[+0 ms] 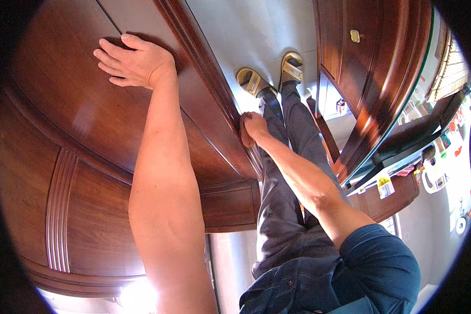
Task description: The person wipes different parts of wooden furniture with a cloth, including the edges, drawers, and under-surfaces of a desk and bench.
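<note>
My left hand (pixel 135 61) rests palm down on a broad reddish-brown wooden surface (pixel 102 98), fingers spread, with nothing in them. A dark seam runs through the boards by its fingertips. Lower down, my right hand (pixel 258 125) has its fingers curled round a brown cloth or pad (pixel 246 135). The cloth presses against the moulded wooden edge (pixel 208 62) of the same piece of furniture. Its exact kind cannot be told, since my hand partly covers it.
A wooden panel with a fluted strip (pixel 59 212) rises on the left. On the right stands a glass-topped wooden desk (pixel 376 70) with a brass knob (pixel 355 36), bearing a white jug (pixel 434 176) and clutter. My sandalled feet (pixel 255 81) stand on the tiled floor (pixel 255 27) between.
</note>
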The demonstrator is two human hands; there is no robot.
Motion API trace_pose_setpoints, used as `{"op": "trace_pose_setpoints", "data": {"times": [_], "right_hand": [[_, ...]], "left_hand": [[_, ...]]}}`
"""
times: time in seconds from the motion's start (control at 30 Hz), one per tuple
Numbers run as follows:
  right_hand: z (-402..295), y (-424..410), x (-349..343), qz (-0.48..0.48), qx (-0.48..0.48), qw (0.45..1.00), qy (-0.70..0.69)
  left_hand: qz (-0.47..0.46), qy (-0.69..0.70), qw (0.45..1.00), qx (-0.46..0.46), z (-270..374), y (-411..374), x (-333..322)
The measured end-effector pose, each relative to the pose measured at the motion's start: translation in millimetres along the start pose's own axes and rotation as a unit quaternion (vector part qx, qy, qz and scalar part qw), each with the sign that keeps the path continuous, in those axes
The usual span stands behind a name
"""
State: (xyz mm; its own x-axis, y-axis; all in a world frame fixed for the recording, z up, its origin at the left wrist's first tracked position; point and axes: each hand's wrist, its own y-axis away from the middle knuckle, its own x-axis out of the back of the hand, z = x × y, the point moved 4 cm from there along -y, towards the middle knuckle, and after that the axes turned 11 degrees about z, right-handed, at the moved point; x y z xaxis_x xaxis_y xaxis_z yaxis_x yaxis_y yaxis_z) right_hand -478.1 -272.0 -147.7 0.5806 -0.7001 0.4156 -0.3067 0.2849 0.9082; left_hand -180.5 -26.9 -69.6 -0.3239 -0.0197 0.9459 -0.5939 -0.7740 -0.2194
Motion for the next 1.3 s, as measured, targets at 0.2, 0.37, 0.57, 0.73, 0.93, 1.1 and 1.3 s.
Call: {"op": "trace_pose_setpoints", "data": {"times": [0.2, 0.37, 0.57, 0.73, 0.93, 1.1, 1.3], "right_hand": [[-214.9, -19.0, 128.7, 0.167, 0.311, 0.85, -0.392], [-237.2, 26.5, 116.3, 0.124, 0.341, 0.857, -0.366], [4.8, 65.1, -17.2, 0.09, -0.018, 0.957, -0.274], [22.0, 38.2, -11.2, 0.058, -0.074, 0.991, -0.101], [-192.3, 1.4, 91.3, 0.14, 0.27, 0.872, -0.382], [-114.4, 3.1, 35.0, 0.152, 0.114, 0.932, -0.309], [71.9, -14.5, -62.2, -0.013, -0.173, 0.974, -0.147]], "left_hand": [[0.0, 0.004, 1.0, 0.007, 2.1, 1.6, 0.1], [0.002, -0.003, 1.0, 0.001, -1.1, -0.2, -2.1], [-0.004, 0.002, 1.0, 0.006, -0.6, 0.2, 2.7], [0.001, 0.003, 1.0, 0.004, -2.0, 1.3, -2.1], [0.01, 0.005, 1.0, -0.001, 0.1, -0.1, 0.8], [0.016, 0.02, 1.0, 0.009, -1.7, 2.4, -2.1], [0.013, 0.031, 0.999, 0.004, 6.3, 0.1, 1.1]]}}
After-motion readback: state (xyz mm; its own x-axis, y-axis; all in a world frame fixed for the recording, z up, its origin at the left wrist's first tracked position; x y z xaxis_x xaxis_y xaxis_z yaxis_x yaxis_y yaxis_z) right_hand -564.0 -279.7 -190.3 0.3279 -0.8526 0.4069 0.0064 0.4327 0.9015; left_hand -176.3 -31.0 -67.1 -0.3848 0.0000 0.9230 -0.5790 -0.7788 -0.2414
